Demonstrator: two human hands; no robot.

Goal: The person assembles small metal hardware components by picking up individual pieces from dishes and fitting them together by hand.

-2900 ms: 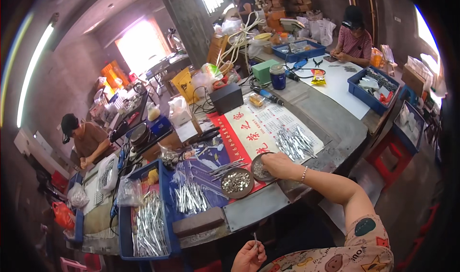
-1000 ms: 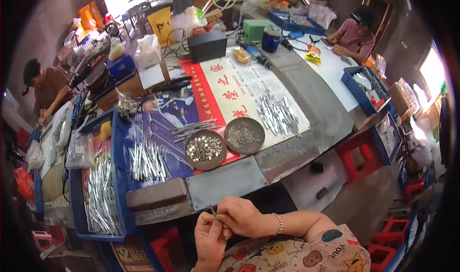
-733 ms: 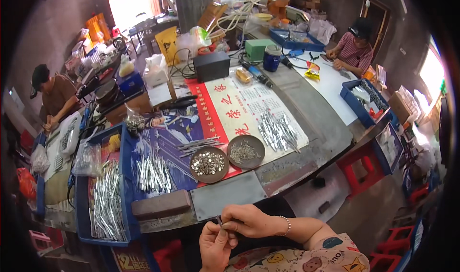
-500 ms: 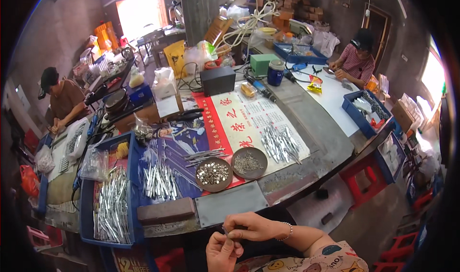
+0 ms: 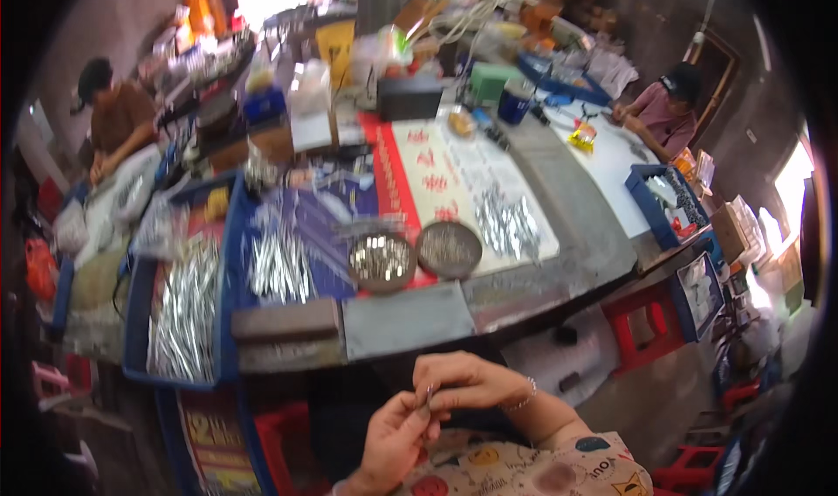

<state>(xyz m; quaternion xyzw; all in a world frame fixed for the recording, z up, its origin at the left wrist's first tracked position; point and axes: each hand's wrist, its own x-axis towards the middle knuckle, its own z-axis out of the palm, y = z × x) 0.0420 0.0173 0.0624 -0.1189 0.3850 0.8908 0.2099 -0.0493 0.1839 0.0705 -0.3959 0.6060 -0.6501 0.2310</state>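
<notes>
Worktable (image 5: pixel 580 225), one, grey-topped, its edge just in front of the hands. Bin (image 5: pixel 229 295), blue, at the table's left, holding many slim silver strips (image 5: pixel 185 313). Printed sheet (image 5: pixel 410 160), red and cream, flat on the tabletop. Plate (image 5: pixel 408 323), grey, at the near edge. Left hand (image 5: pixel 394 430) and right hand (image 5: pixel 458 382), a pair, meeting below that edge, fingers of both pinched together on one item. Bowls, two, round, side by side, holding small metal parts (image 5: pixel 382 258). Metal piece (image 5: pixel 429 396), slim, between the fingertips, mostly hidden, details blurred.
</notes>
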